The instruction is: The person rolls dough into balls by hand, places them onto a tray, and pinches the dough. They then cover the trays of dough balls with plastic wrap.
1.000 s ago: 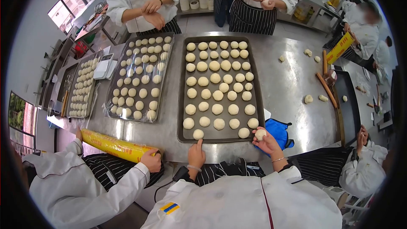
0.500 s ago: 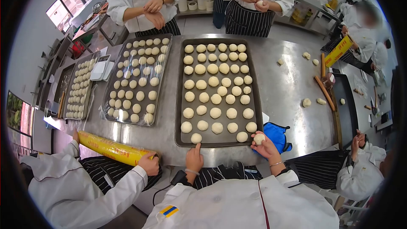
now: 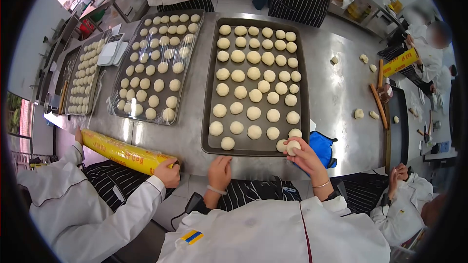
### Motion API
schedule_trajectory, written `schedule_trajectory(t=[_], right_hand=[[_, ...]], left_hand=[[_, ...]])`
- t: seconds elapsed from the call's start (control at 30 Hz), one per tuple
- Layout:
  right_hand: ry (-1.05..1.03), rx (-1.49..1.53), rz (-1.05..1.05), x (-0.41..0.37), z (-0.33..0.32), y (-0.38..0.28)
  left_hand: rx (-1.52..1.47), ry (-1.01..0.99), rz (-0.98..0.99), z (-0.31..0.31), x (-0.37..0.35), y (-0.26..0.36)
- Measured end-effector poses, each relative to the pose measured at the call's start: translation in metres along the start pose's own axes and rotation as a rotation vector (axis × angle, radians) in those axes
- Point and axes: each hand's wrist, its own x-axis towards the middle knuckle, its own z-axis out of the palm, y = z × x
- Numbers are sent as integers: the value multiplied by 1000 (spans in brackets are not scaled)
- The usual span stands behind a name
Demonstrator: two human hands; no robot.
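Note:
A large dark baking tray (image 3: pixel 206 141) lies in front of me, with rows of round white dough balls (image 3: pixel 253 113) on it. My right hand (image 3: pixel 307 159) is at the tray's near right corner, its fingers closed on a dough ball (image 3: pixel 292 147). This ball is right beside another one (image 3: pixel 281 145) in the corner and partly overlaps it in view. My left hand (image 3: pixel 220 171) is at the table's near edge, just below the tray, fingers loosely curled together with nothing visible in them. A dough ball (image 3: pixel 227 143) on the tray is nearest to it.
Two more trays of dough balls, one plastic-covered (image 3: pixel 113 109), stand left beside a white scale (image 3: pixel 110 51). A person at left holds a yellow film roll (image 3: pixel 122 152). A blue cloth item (image 3: pixel 322 150) lies by my right hand. Dough pieces (image 3: pixel 359 113) and rolling pins (image 3: pixel 378 106) are farther right.
My right hand has brought its dough ball left to the tray's corner ball. My left index finger, stretched toward the tray before, is now drawn in. The view has tilted downward.

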Motion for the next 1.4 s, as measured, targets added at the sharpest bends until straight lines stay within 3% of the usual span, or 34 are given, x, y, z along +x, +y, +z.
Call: schedule_trajectory(t=[0.03,0.07,0.13,0.17,0.23,0.33,0.47,0.53,0.57,0.63,0.77,0.83,0.87,0.97,1.03,1.4], right_hand=[[25,-194,45,5,11,-4],[32,-196,51,9,19,-6],[16,-414,99,16,29,-7],[26,-414,102,18,31,-4],[27,-473,83,19,32,-3],[69,-503,75,15,32,0],[87,-489,47,17,22,9],[93,-774,-73,23,22,15],[96,-770,-72,27,25,16],[42,-1258,-292,38,35,17],[23,-1368,-227,61,49,27],[-31,-1453,-198,70,48,35],[-34,-1450,-192,74,45,42],[-17,-1480,-222,81,41,56],[88,-1627,-269,83,44,60],[152,-1786,-424,70,54,34]], left_hand=[[-13,-20,50,1,10,6],[-19,-23,44,5,24,14],[35,-127,214,17,59,29],[27,-133,214,27,73,32],[198,-202,457,47,96,32],[350,-332,516,68,113,21],[420,-531,480,81,125,7],[252,-429,379,85,126,2],[252,-434,379,86,127,1],[301,-366,355,89,127,5],[425,-393,316,83,125,23],[404,-215,478,72,124,31],[404,-219,472,61,123,36],[257,-202,397,38,109,40],[200,-182,228,34,90,34],[202,-319,222,63,57,34]])
